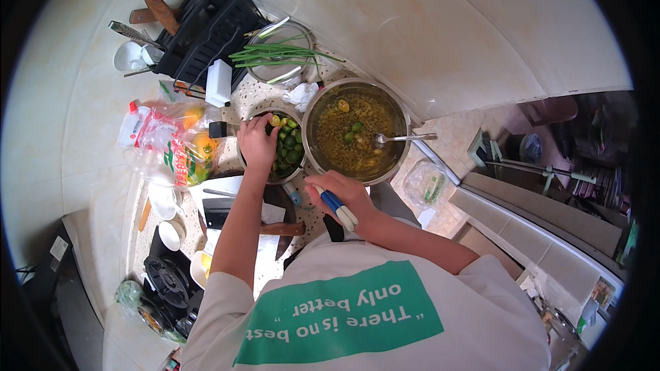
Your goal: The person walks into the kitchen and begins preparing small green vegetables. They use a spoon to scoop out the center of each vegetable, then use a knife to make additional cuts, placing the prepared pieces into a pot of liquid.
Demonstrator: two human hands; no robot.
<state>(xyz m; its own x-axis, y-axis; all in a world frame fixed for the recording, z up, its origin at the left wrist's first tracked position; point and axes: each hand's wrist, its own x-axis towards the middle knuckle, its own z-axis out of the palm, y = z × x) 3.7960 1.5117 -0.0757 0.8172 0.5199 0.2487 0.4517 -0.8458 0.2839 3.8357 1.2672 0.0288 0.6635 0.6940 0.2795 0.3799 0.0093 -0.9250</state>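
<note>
My left hand (257, 140) reaches over the left rim of a metal bowl (282, 182) of small green citrus fruits (290, 147). Its fingertips touch fruit beside a cut one with yellow flesh (275, 120); whether they grip any is unclear. My right hand (344, 197) is closed around a blue-and-white handle (335, 207), and the tool's working end is hidden. Just beyond that hand stands a large steel pot (401, 162) of yellowish liquid with dark seeds (335, 129). Several green citrus pieces (349, 137) float in it, and a metal spoon (410, 137) rests over its right rim.
Scallions (281, 55) lie across a glass lid (270, 73) behind the bowls. A black utensil rack (211, 36) holds chopsticks and knives. Left are bagged fruit (193, 139), a cleaver (216, 212), white cups (171, 235) and a gas stove (167, 281). A wooden handle (282, 229) lies near my body.
</note>
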